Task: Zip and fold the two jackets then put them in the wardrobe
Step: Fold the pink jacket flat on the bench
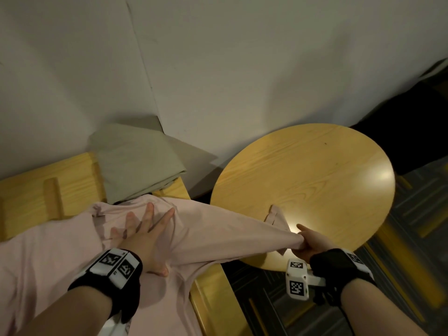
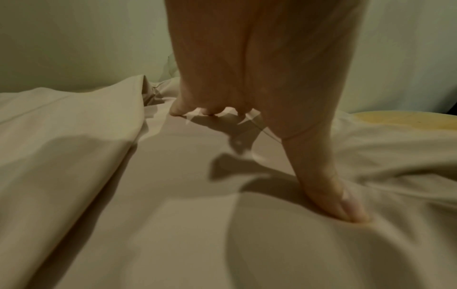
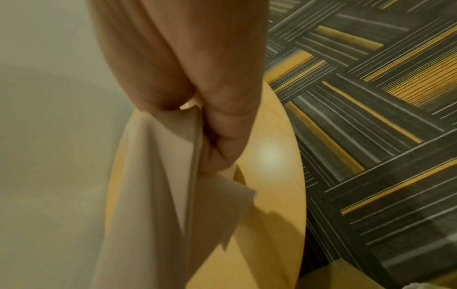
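Folding had only begun: the pink jacket (image 1: 72, 251) lay on the near-left bench (image 1: 29, 190), left hand (image 1: 143, 236) pressing it flat, right hand (image 1: 309, 246) gripping its sleeve (image 1: 230, 234), the grey jacket (image 1: 135, 161) already folded behind.

A long wooden table (image 1: 29, 190) is seen at the left, against the wall. On it a pink jacket (image 1: 60, 258) is spread flat, and a folded grey-green jacket (image 1: 135, 163) is laid at its far end. Just beside it a round wooden table (image 1: 315, 175) is placed; the pink jacket's sleeve (image 1: 230, 234) is stretched over its near edge. Both tables are standing on a striped carpet floor (image 1: 412, 214).
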{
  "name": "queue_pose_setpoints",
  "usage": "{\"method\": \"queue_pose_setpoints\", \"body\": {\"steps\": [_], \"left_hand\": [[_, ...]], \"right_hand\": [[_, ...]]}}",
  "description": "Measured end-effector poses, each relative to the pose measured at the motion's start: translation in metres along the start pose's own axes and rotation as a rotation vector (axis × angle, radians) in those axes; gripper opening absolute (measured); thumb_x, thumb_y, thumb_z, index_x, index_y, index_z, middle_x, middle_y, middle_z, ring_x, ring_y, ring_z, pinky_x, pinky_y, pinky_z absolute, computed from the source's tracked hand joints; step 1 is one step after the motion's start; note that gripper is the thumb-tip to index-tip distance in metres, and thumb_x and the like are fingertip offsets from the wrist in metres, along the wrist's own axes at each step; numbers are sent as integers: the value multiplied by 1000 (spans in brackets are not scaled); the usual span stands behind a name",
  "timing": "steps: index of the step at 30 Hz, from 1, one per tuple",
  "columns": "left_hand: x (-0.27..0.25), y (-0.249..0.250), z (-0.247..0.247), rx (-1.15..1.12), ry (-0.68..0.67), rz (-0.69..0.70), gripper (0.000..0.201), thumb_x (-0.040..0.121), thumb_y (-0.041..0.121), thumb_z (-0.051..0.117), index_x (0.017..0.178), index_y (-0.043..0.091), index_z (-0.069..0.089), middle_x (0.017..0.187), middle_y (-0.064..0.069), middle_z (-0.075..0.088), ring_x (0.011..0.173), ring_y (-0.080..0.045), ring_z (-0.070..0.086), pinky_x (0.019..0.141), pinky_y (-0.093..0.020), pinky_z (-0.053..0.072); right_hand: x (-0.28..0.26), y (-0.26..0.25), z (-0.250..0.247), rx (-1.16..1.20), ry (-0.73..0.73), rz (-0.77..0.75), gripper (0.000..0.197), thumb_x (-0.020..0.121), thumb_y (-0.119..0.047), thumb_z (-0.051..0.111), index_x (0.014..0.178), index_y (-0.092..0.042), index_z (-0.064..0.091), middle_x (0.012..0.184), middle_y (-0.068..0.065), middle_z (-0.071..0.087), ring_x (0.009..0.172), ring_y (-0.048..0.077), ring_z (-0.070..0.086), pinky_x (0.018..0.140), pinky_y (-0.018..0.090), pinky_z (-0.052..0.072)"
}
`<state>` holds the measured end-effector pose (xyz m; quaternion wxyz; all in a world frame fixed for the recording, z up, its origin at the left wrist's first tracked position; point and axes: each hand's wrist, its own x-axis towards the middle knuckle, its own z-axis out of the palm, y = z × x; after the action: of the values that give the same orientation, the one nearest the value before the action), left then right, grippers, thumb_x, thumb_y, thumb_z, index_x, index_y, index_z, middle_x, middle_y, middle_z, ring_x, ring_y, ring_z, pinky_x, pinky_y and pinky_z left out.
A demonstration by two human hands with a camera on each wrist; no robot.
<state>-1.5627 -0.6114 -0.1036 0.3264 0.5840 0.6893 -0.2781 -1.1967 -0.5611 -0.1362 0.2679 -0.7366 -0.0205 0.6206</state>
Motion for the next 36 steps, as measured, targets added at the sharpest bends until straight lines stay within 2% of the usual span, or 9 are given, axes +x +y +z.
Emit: {"method": "queue_pose_setpoints", "body": {"steps": [5,8,10,15,19,23,28,32,36], "left_hand": [[-1,0,-1,8,2,3,129,61,64,72,112,51,-46,146,3,-42,140,-41,-20,113,-59,4],[-2,1,-2,17,-1,-2,128,62,65,70,110,50,-48,146,3,-42,140,-40,-20,114,-58,4],[-3,2,-3,19,-1,-1,128,64,64,70,114,48,-46,146,2,-42,140,-40,-20,114,-57,4],[-6,4,-6,22,-15,-1,128,65,63,70,128,46,-40,147,2,-41,141,-40,-20,115,-57,5],[-8,4,-7,27,-10,-1,128,64,63,70,129,47,-39,147,3,-40,141,-40,-19,114,-58,5],[-8,3,-6,27,-2,22,128,64,63,71,129,47,-39,148,1,-40,140,-40,-20,114,-58,4],[-15,0,6,12,117,108,114,71,66,58,128,49,-40,150,-2,-37,140,-38,-23,114,-55,-3],[-34,-12,24,-80,179,173,99,87,59,42,121,36,-48,151,0,-35,141,-31,-25,114,-51,-4],[-56,-41,32,-284,322,215,92,92,45,44,126,30,-41,156,3,-22,144,-20,-18,116,-38,-2]], "right_hand": [[-12,3,-10,44,-72,6,45,97,0,37,142,-7,37,74,12,46,50,18,41,37,22,39],[-13,0,-17,164,-57,-120,44,96,1,37,137,-12,44,118,18,54,89,26,54,73,30,46],[-11,-2,-22,172,7,-213,55,90,10,35,138,-15,43,128,15,49,104,27,50,80,31,43],[-11,-11,-25,406,-2,-316,42,93,4,34,131,-8,47,118,14,50,86,20,53,74,25,42],[-19,-24,-23,419,-11,-367,21,95,-6,35,80,-9,50,85,11,49,73,21,49,73,28,40],[-38,-41,-8,333,-2,-558,40,95,-7,36,135,-8,43,122,9,46,110,25,51,95,35,41],[-80,-62,37,-45,-71,-990,54,83,-1,36,131,-22,50,145,6,40,135,22,35,111,39,31],[-118,-65,88,-202,-188,-1211,77,72,-7,43,146,-24,30,153,-12,26,136,-6,26,108,13,28],[-150,-48,141,-353,-324,-1246,76,75,-11,45,147,-25,26,155,-11,21,141,4,22,117,37,25]]}}
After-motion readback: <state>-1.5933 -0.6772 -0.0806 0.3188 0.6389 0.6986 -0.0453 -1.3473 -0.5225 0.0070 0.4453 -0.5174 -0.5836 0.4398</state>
